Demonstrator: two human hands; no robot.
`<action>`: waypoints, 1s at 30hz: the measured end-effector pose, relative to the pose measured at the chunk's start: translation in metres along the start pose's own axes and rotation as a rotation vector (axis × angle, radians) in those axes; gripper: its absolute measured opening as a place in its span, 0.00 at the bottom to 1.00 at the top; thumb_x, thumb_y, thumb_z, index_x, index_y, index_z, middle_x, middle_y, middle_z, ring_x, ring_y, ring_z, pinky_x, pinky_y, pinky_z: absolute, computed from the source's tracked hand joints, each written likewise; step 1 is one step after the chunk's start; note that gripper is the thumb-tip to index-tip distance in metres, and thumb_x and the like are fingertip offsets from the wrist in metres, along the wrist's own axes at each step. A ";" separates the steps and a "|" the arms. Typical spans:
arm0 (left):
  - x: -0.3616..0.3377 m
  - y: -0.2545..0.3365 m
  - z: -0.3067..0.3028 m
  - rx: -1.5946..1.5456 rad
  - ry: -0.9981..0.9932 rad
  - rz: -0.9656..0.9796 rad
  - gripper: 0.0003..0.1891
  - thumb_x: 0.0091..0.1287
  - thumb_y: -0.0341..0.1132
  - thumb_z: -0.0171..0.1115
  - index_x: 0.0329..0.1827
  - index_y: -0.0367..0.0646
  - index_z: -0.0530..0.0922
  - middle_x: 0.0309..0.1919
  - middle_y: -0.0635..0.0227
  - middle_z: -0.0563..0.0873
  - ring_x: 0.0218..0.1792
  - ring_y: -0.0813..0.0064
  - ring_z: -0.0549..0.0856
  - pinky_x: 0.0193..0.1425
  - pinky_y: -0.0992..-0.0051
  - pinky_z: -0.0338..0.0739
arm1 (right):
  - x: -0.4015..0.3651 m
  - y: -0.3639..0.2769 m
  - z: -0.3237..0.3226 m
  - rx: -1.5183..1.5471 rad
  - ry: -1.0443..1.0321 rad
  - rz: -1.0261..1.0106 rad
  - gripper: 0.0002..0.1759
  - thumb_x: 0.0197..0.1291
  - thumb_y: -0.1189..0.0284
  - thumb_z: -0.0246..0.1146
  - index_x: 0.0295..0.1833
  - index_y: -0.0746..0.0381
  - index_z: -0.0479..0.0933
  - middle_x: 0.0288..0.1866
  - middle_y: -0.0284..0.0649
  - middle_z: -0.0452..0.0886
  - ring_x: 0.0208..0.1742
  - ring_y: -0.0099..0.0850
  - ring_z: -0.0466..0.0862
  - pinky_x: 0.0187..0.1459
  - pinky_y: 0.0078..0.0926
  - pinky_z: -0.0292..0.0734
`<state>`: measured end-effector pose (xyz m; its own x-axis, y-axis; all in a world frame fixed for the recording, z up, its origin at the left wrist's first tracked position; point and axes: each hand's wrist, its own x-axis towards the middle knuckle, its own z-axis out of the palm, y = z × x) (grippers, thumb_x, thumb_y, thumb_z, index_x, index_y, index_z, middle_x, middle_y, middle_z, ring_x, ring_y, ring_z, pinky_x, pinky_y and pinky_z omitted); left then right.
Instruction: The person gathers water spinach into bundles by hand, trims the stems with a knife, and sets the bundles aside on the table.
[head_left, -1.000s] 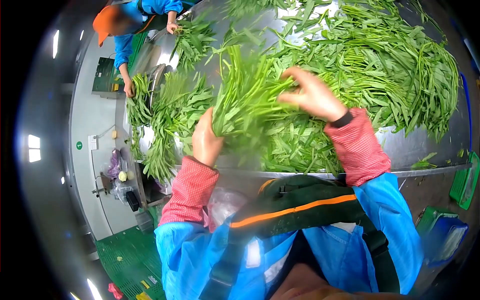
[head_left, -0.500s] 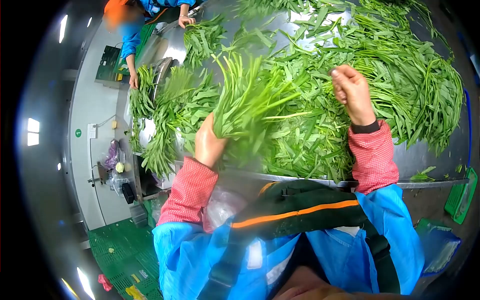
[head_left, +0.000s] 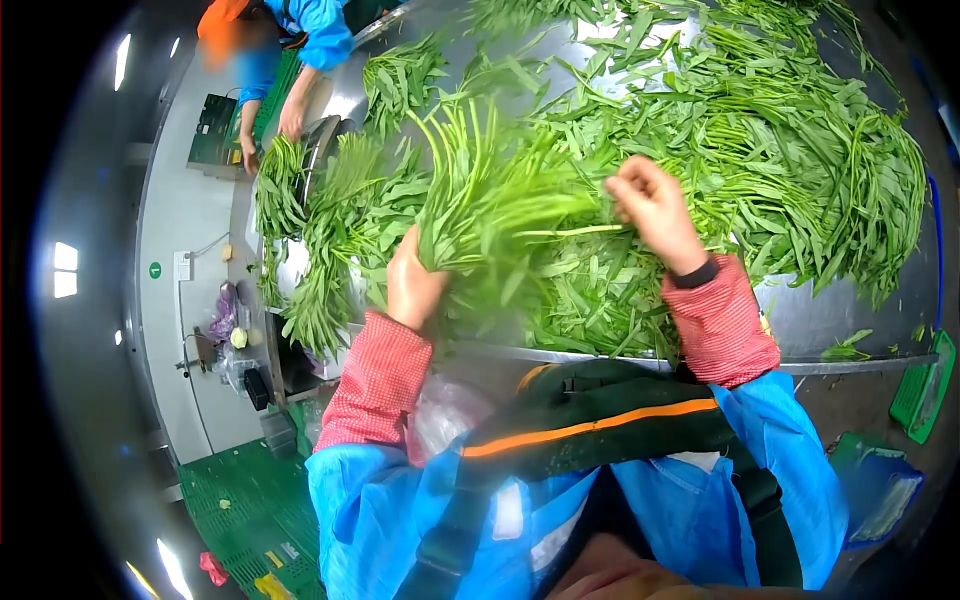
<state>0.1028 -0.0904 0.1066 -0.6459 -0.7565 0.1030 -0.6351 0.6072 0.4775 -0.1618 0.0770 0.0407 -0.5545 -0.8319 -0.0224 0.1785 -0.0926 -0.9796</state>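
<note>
My left hand (head_left: 413,285) is wrapped round a loose bunch of water spinach (head_left: 480,190), its long stems fanning up and to the right above the metal table. My right hand (head_left: 655,212) hovers just right of the bunch, close to the end of one long stem. Its fingers are curled together, and whatever may be between them is hidden. Below and behind both hands lies a spread of loose greens (head_left: 600,300). Motion blurs part of the held bunch.
A big heap of greens (head_left: 810,180) covers the table's right side. Smaller bunches (head_left: 330,240) lie along the left edge, where a co-worker's hands (head_left: 290,118) reach in. Green crates (head_left: 250,510) stand at lower left. The table's metal rim (head_left: 840,367) runs in front of me.
My right hand has moved left and slightly down, closer to the held bunch. My left hand stays nearly in place. The co-worker's hand has left one bunch and joined the other hand at the left edge.
</note>
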 end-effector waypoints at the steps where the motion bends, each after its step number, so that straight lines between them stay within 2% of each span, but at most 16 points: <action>1: -0.001 -0.002 -0.002 -0.016 -0.020 -0.050 0.27 0.49 0.28 0.70 0.55 0.41 0.75 0.45 0.53 0.84 0.47 0.54 0.83 0.53 0.66 0.77 | 0.003 -0.006 -0.014 0.243 -0.053 0.014 0.07 0.66 0.68 0.60 0.38 0.59 0.73 0.23 0.29 0.71 0.21 0.18 0.69 0.23 0.16 0.65; 4: -0.004 0.004 -0.007 -0.010 -0.016 -0.012 0.26 0.49 0.28 0.70 0.54 0.41 0.75 0.44 0.53 0.84 0.47 0.54 0.83 0.53 0.66 0.77 | 0.013 -0.023 -0.046 0.637 -0.174 -0.030 0.08 0.67 0.66 0.60 0.39 0.58 0.72 0.22 0.28 0.69 0.21 0.19 0.69 0.26 0.17 0.67; 6: -0.004 0.009 -0.008 0.034 -0.007 0.046 0.25 0.51 0.28 0.70 0.55 0.41 0.75 0.44 0.54 0.84 0.47 0.55 0.83 0.52 0.67 0.77 | 0.026 -0.022 -0.042 0.143 -0.069 -0.083 0.13 0.66 0.64 0.61 0.46 0.62 0.72 0.29 0.32 0.73 0.28 0.22 0.74 0.32 0.20 0.73; 7: -0.003 0.016 -0.008 0.051 -0.006 0.061 0.25 0.52 0.28 0.70 0.55 0.41 0.75 0.45 0.54 0.84 0.46 0.55 0.83 0.52 0.67 0.77 | 0.029 -0.021 -0.036 -0.051 -0.072 -0.104 0.24 0.62 0.63 0.65 0.56 0.65 0.69 0.39 0.38 0.77 0.37 0.25 0.78 0.39 0.22 0.76; 8: -0.002 0.020 -0.007 0.068 -0.006 0.078 0.24 0.52 0.29 0.69 0.55 0.41 0.75 0.45 0.55 0.84 0.46 0.55 0.83 0.52 0.67 0.77 | 0.030 -0.030 -0.025 -0.300 -0.111 -0.040 0.27 0.58 0.72 0.66 0.61 0.62 0.67 0.44 0.37 0.77 0.40 0.23 0.78 0.42 0.20 0.75; 12: 0.002 0.031 -0.004 -0.024 -0.089 0.130 0.22 0.55 0.29 0.67 0.55 0.41 0.75 0.46 0.54 0.83 0.48 0.53 0.82 0.52 0.66 0.76 | 0.034 0.007 0.016 -0.304 -0.402 -0.330 0.29 0.50 0.74 0.70 0.59 0.59 0.70 0.46 0.36 0.77 0.39 0.26 0.79 0.44 0.24 0.77; 13: 0.002 0.028 -0.005 -0.028 -0.105 0.103 0.22 0.56 0.28 0.66 0.55 0.40 0.75 0.46 0.53 0.83 0.49 0.53 0.82 0.52 0.66 0.76 | 0.032 0.014 0.012 -0.065 -0.337 -0.187 0.23 0.53 0.75 0.68 0.55 0.58 0.72 0.44 0.34 0.78 0.38 0.23 0.78 0.38 0.20 0.77; 14: 0.001 0.027 -0.006 -0.006 -0.101 0.115 0.22 0.56 0.28 0.66 0.55 0.40 0.75 0.46 0.53 0.83 0.49 0.53 0.81 0.52 0.66 0.76 | 0.032 0.003 0.009 -0.148 -0.249 -0.178 0.18 0.57 0.76 0.65 0.54 0.57 0.73 0.38 0.33 0.80 0.32 0.18 0.78 0.28 0.12 0.74; 16: -0.001 0.025 -0.011 0.036 -0.098 0.139 0.22 0.55 0.28 0.66 0.56 0.40 0.75 0.46 0.53 0.83 0.50 0.53 0.81 0.53 0.66 0.76 | 0.029 -0.015 -0.012 -0.040 -0.107 0.143 0.13 0.60 0.76 0.63 0.50 0.61 0.74 0.29 0.32 0.79 0.23 0.17 0.76 0.21 0.13 0.72; 18: -0.005 0.010 -0.009 0.099 -0.088 0.138 0.25 0.54 0.26 0.66 0.57 0.38 0.74 0.47 0.52 0.82 0.50 0.52 0.81 0.53 0.65 0.76 | 0.036 -0.008 -0.034 0.262 0.157 0.103 0.10 0.62 0.73 0.64 0.47 0.62 0.74 0.25 0.30 0.76 0.18 0.14 0.71 0.16 0.11 0.66; 22: -0.004 -0.007 -0.004 0.222 -0.017 0.267 0.28 0.49 0.21 0.65 0.57 0.37 0.72 0.44 0.52 0.82 0.46 0.51 0.81 0.49 0.63 0.77 | 0.023 -0.038 -0.030 0.226 0.095 0.094 0.15 0.61 0.70 0.66 0.49 0.64 0.72 0.24 0.31 0.75 0.17 0.15 0.70 0.15 0.12 0.65; 24: -0.002 0.005 -0.006 0.308 0.005 0.344 0.28 0.47 0.19 0.64 0.56 0.37 0.72 0.41 0.52 0.82 0.44 0.51 0.81 0.47 0.63 0.77 | 0.014 -0.061 -0.006 0.046 -0.035 0.144 0.19 0.60 0.68 0.67 0.53 0.65 0.73 0.24 0.31 0.75 0.17 0.14 0.70 0.14 0.11 0.63; 25: 0.000 0.014 -0.006 0.362 0.008 0.384 0.28 0.48 0.19 0.63 0.56 0.38 0.72 0.38 0.54 0.81 0.41 0.53 0.81 0.45 0.63 0.76 | 0.011 -0.066 0.005 -0.031 -0.140 0.186 0.21 0.60 0.67 0.67 0.54 0.66 0.73 0.26 0.33 0.78 0.21 0.17 0.74 0.19 0.13 0.69; 27: 0.004 0.033 -0.006 0.469 0.014 0.469 0.27 0.49 0.20 0.60 0.57 0.38 0.72 0.34 0.58 0.79 0.35 0.57 0.80 0.39 0.64 0.75 | 0.021 -0.020 0.034 -0.277 -0.202 0.013 0.26 0.58 0.58 0.68 0.50 0.70 0.75 0.32 0.43 0.82 0.33 0.30 0.80 0.35 0.27 0.78; 28: 0.005 0.039 -0.006 0.523 0.019 0.509 0.27 0.49 0.21 0.58 0.57 0.38 0.72 0.31 0.59 0.78 0.32 0.59 0.80 0.36 0.64 0.74 | 0.025 -0.012 0.042 -0.528 -0.283 0.055 0.28 0.56 0.56 0.68 0.48 0.72 0.77 0.32 0.44 0.83 0.30 0.33 0.80 0.35 0.30 0.78; 30: 0.008 0.037 -0.003 0.651 0.057 0.561 0.26 0.51 0.24 0.57 0.58 0.39 0.72 0.30 0.65 0.75 0.30 0.66 0.78 0.33 0.68 0.71 | 0.028 0.012 0.050 -0.308 -0.285 0.074 0.21 0.59 0.61 0.67 0.47 0.70 0.78 0.32 0.41 0.83 0.28 0.31 0.80 0.34 0.28 0.78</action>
<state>0.0751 -0.0747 0.1274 -0.9258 -0.3033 0.2255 -0.3560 0.9002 -0.2508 -0.1343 0.0256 0.0384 -0.2950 -0.9520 -0.0815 -0.0653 0.1052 -0.9923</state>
